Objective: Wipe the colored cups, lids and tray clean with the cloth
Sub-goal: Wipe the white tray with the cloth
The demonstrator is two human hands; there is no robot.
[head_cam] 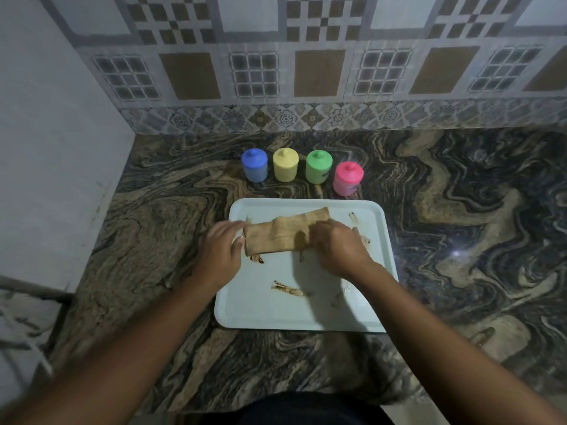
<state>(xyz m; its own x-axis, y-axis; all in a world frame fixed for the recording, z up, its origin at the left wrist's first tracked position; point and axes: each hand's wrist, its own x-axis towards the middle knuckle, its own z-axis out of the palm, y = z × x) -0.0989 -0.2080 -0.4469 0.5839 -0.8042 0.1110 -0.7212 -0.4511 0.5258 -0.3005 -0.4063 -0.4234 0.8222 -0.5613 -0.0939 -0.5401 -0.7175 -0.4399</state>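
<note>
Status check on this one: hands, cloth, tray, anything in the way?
Both gripping cloth: left hand, right hand. Cloth on tray, brown smears showing. Four cups behind tray, nothing blocking.

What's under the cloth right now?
The tray; brown smears show around the cloth. Any dirt directly beneath it is covered.

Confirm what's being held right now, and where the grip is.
The cloth, lying on the tray. The left hand grips its left end, the right hand its right end; motion blur hides the exact finger placement.
</note>
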